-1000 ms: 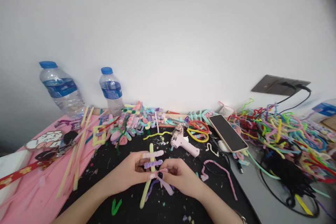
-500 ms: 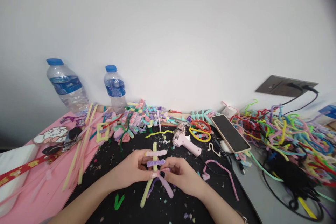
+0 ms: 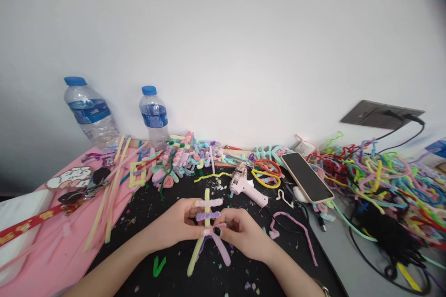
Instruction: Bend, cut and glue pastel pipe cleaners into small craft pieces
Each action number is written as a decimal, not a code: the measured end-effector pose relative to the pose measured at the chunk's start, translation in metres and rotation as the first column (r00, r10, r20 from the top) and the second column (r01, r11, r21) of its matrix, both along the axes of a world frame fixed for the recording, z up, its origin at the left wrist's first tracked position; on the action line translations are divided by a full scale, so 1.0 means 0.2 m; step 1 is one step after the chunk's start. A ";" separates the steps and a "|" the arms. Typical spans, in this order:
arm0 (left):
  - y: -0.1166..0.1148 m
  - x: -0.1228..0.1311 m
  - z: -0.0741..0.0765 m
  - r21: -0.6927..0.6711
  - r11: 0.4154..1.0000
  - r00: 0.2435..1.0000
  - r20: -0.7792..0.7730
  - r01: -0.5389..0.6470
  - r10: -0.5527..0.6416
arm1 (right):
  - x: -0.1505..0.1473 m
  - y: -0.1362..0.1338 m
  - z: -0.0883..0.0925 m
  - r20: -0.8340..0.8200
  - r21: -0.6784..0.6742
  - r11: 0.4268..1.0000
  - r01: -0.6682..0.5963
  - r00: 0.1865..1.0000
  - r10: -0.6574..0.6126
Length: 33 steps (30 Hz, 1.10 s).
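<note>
Between my two hands is a pipe-cleaner figure [image 3: 208, 216], a yellow upright stem crossed by a pale pink and a purple coiled bar, with yellow and lilac legs spreading below. My left hand [image 3: 181, 222] pinches it from the left, thumb at the joint under the bars. On the other side my right hand [image 3: 237, 232] has thumb and fingers closed on the same joint; the fingertips partly hide it. A bent green pipe-cleaner piece [image 3: 159, 267] lies on the black mat [image 3: 139, 227] below my left hand.
Behind my hands lie a pink glue gun [image 3: 249, 191], scissors [image 3: 266, 174] and a heap of pipe cleaners [image 3: 184, 158]. A phone [image 3: 307, 177] and a tangled pile [image 3: 383, 171] are at right. Two water bottles [image 3: 154, 118] stand by the wall; yellow strips [image 3: 111, 199] lie at left.
Almost nothing differs. Both hands keep their grip on the pipe-cleaner figure, and the whole view has shifted very slightly.
</note>
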State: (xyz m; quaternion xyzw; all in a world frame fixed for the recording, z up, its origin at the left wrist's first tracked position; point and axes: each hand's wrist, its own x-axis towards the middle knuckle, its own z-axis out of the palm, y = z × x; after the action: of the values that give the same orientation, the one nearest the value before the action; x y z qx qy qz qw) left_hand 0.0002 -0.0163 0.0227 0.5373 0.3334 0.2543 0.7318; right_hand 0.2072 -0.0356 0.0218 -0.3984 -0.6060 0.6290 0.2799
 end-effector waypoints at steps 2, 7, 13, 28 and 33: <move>0.01 0.00 0.00 0.023 0.999 0.999 0.002 -0.035 0.035 | 0.00 0.01 0.00 0.000 0.015 0.999 0.036 0.999 -0.036; 0.03 -0.02 0.03 0.133 0.981 0.986 -0.074 -0.141 0.152 | 0.01 0.02 0.00 -0.046 0.085 0.978 0.190 0.981 -0.186; 0.03 -0.01 0.03 0.084 0.988 0.983 -0.118 -0.128 0.138 | 0.03 0.03 0.00 -0.039 0.136 0.963 0.234 0.972 -0.231; 0.02 0.02 0.03 0.027 0.990 0.988 -0.066 -0.140 0.142 | 0.03 0.03 0.00 0.009 0.172 0.964 0.200 0.979 -0.205; 0.00 0.02 0.04 -0.003 0.992 0.991 -0.043 -0.126 0.126 | 0.01 0.03 0.01 -0.001 0.063 0.972 0.227 0.974 -0.228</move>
State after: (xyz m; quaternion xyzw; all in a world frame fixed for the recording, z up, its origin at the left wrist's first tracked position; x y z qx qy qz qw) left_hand 0.0045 -0.0154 0.0304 0.5184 0.3829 0.2877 0.7084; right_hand 0.2091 -0.0297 0.0243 -0.4581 -0.5766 0.5724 0.3606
